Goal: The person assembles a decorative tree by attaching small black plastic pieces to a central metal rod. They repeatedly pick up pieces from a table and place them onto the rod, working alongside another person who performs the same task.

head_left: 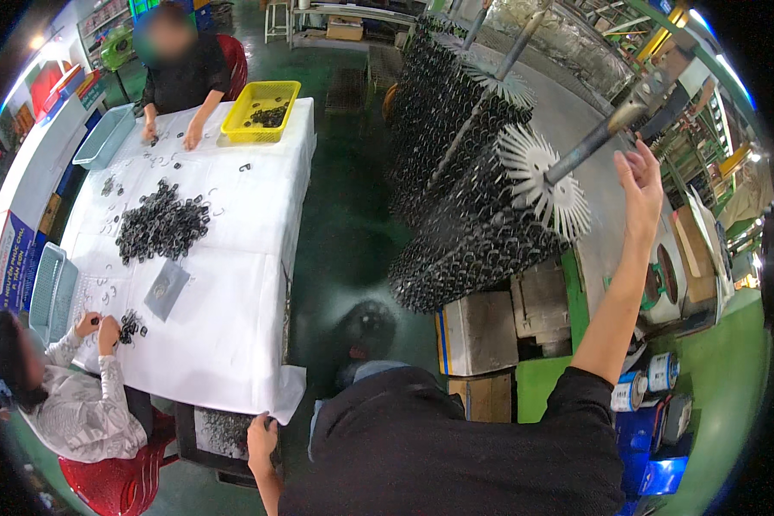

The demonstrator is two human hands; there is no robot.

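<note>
My right hand (641, 179) is raised on the right, its fingers apart and nothing visible in them. Just above and left of it runs a thick metal shaft (598, 142), which passes through a white slotted disc (542, 181). Long rows of small black parts (482, 224) hang in a bulky bundle behind that disc. Low on the left, my left hand (262, 437) is closed at the near corner of the white-covered table (232, 344). Something small and dark shows at its fingertips, too small to name. Beside it is a dark tray (185, 439) holding grainy material.
Two people sit at the table handling small black pieces; a pile of them (162, 222) lies mid-table. A yellow basket (288, 107) and blue-grey baskets (53, 297) stand along its edges. Boxes (482, 331) sit below the hanging bundle. Paint cans (662, 371) are at right.
</note>
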